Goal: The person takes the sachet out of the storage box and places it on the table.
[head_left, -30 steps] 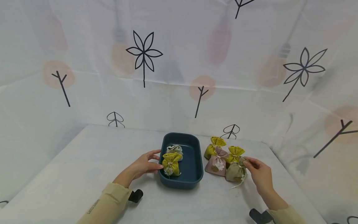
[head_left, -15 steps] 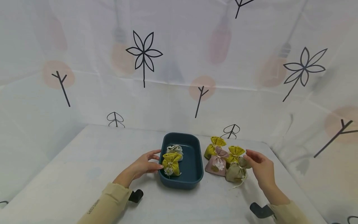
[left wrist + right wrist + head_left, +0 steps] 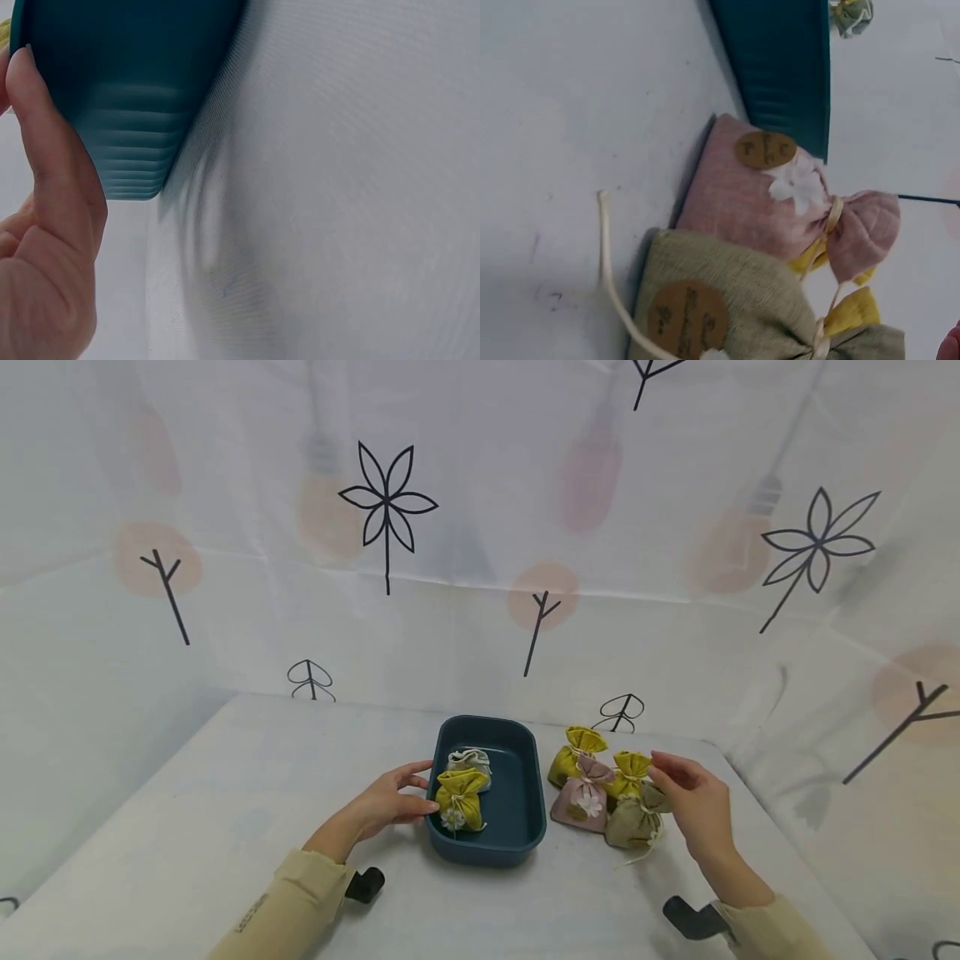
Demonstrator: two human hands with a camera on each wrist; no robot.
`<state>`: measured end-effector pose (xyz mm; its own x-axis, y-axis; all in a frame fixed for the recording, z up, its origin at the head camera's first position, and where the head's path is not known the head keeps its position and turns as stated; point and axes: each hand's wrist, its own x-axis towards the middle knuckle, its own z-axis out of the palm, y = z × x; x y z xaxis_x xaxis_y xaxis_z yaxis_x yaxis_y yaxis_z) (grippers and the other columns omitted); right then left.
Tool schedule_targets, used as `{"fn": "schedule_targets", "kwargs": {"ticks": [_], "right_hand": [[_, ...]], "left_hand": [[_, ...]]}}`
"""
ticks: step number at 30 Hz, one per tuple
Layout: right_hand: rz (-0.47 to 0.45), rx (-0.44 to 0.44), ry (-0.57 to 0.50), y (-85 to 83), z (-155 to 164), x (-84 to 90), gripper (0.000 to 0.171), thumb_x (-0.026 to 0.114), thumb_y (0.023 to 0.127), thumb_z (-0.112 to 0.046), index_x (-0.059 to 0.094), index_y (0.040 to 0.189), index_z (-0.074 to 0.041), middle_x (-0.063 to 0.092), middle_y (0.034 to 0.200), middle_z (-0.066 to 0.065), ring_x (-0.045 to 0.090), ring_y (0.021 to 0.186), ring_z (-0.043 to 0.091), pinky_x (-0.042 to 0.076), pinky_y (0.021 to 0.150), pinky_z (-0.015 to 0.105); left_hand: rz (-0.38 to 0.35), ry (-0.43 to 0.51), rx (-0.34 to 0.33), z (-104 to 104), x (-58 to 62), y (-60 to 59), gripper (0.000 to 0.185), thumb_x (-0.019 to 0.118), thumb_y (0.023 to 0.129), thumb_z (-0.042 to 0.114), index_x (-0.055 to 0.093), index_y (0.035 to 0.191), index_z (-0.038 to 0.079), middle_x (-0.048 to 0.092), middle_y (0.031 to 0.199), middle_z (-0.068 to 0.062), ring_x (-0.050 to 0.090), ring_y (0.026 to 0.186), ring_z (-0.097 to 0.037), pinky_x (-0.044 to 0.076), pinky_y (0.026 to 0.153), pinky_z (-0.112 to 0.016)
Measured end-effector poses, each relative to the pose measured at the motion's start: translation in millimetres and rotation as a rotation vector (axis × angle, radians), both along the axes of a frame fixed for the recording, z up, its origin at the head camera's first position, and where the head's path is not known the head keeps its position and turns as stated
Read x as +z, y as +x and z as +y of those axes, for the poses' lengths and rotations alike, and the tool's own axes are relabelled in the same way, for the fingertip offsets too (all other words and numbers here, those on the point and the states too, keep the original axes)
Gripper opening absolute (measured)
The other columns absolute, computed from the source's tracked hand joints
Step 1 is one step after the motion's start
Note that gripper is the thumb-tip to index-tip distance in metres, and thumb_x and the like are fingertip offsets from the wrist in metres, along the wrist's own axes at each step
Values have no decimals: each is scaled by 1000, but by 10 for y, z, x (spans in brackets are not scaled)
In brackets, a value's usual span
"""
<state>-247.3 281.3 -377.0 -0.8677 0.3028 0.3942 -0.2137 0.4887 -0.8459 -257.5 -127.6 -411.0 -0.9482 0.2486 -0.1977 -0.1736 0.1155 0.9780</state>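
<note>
My left hand [image 3: 386, 800] is at the left wall of a dark teal tub [image 3: 491, 853], its fingertips right at the rim. Inside the tub lie a yellow drawstring pouch [image 3: 460, 799] and a pale grey-green one [image 3: 480, 768]. To the right, my right hand [image 3: 697, 802] hovers with thumb and fingers close to the gathered top of a yellow pouch [image 3: 628, 768], above an olive pouch [image 3: 630, 824]. In the right wrist view a fingertip [image 3: 950, 346] shows apart from the olive pouch's top. Nearer the tub lies a pink pouch [image 3: 757, 191] with a white flower.
Another yellow pouch [image 3: 566, 764] stands behind the pink one. The white-covered table [image 3: 187, 827] runs back to a printed curtain [image 3: 457, 635]. A loose cream cord [image 3: 609, 270] trails from the olive pouch. Black wrist mounts [image 3: 693, 920] sit at both wrists.
My right hand has let go of the olive pouch's top and moved up and slightly left, to the yellow pouch's top. The left hand and the tub have stayed put.
</note>
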Motion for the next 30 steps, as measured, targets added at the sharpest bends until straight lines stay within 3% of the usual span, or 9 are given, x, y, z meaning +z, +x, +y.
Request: {"fn": "schedule_targets", "kwargs": {"ticks": [4, 7, 12, 19, 26, 27, 30], "right_hand": [[65, 91, -38, -284, 181, -302, 36, 72, 83, -25, 66, 114, -6, 64, 108, 10, 59, 92, 14, 47, 69, 11], [85, 108, -27, -515, 295, -559, 38, 72, 82, -30, 66, 115, -12, 65, 108, 6, 59, 92, 13, 48, 69, 12], [106, 112, 9, -673, 274, -748, 38, 69, 82, -41, 66, 115, -23, 65, 108, -2, 60, 94, 12, 50, 72, 16], [117, 146, 6, -670, 71, -706, 40, 68, 82, -43, 66, 114, -19, 65, 106, -3, 61, 93, 13, 51, 72, 18], [88, 170, 5, -616, -131, -621, 35, 68, 81, -43, 66, 110, -23, 64, 107, -5, 60, 96, 10, 49, 76, 15], [85, 174, 6, -585, -172, -583, 36, 68, 81, -44, 66, 110, -22, 64, 106, -4, 60, 95, 9, 49, 75, 14], [6, 201, -23, -277, -426, -203, 36, 67, 86, -32, 64, 113, -9, 63, 110, 6, 59, 94, 9, 49, 76, 15]], "left_hand": [[4, 3, -1, 2, 2, -3, 78, 77, 76, 6, 37, 143, 14, 48, 117, -14, 59, 75, -17, 54, 66, -30], [5, 1, 0, 4, 6, -4, 78, 77, 76, 6, 37, 143, 15, 48, 117, -14, 60, 75, -17, 54, 66, -30], [5, -8, 3, 8, 18, -3, 78, 77, 76, 7, 37, 143, 15, 48, 118, -14, 59, 75, -17, 54, 67, -30], [2, -12, 1, 10, 22, -1, 78, 77, 76, 7, 37, 143, 14, 49, 118, -14, 59, 75, -17, 54, 67, -30], [-3, -10, 6, 15, 24, 8, 78, 77, 76, 7, 38, 142, 14, 49, 117, -14, 59, 75, -17, 54, 67, -30], [-3, -10, 6, 16, 25, 10, 78, 77, 76, 7, 37, 142, 14, 49, 117, -14, 59, 75, -17, 54, 66, -30], [-2, -11, 8, 17, 28, 15, 77, 77, 76, 7, 37, 142, 14, 49, 117, -14, 59, 75, -18, 54, 66, -30]]}}
